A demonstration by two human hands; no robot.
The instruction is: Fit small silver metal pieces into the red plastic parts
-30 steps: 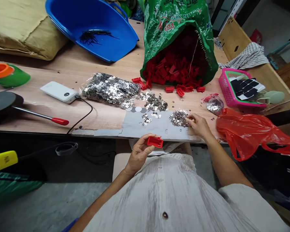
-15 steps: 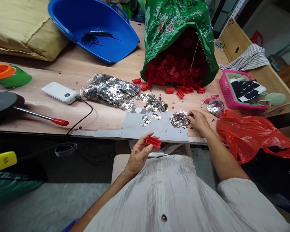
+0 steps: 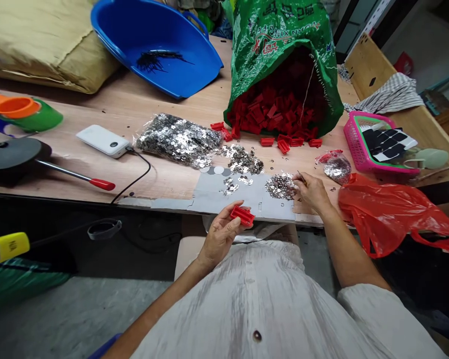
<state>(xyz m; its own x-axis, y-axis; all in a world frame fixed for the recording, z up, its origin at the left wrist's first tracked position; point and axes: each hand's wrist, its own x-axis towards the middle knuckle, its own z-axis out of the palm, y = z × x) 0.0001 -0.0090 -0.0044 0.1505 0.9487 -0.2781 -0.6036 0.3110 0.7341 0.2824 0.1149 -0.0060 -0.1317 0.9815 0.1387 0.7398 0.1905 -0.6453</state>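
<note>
My left hand [image 3: 221,233] is closed on a small red plastic housing [image 3: 242,216], a hollow trough-like part with its open side up, just in front of the table edge. At the right end of the grey sheet [image 3: 209,197], my right hand [image 3: 315,193] pinches a thin, dark, stick-like tool [image 3: 302,178]; its exact kind is too small to tell. Its fingertips are beside a heap of tiny shiny metal parts [image 3: 280,186]. Larger flat metal pieces [image 3: 243,160] lie in a loose pile farther left, with a few more [image 3: 230,187] on the sheet.
Behind stands a green woven sack [image 3: 280,25] spilling red housings. A clear bag of metal pieces [image 3: 179,139], a white power bank [image 3: 104,141] and a red-handled lever tool [image 3: 71,172] lie leftward. On the right are a pink basket [image 3: 353,144] and red plastic bag [image 3: 389,209].
The whole view has shifted slightly, so things appear a little farther right. My right hand has tilted, and the thin tool shows more clearly. My left hand still holds the red housing.
</note>
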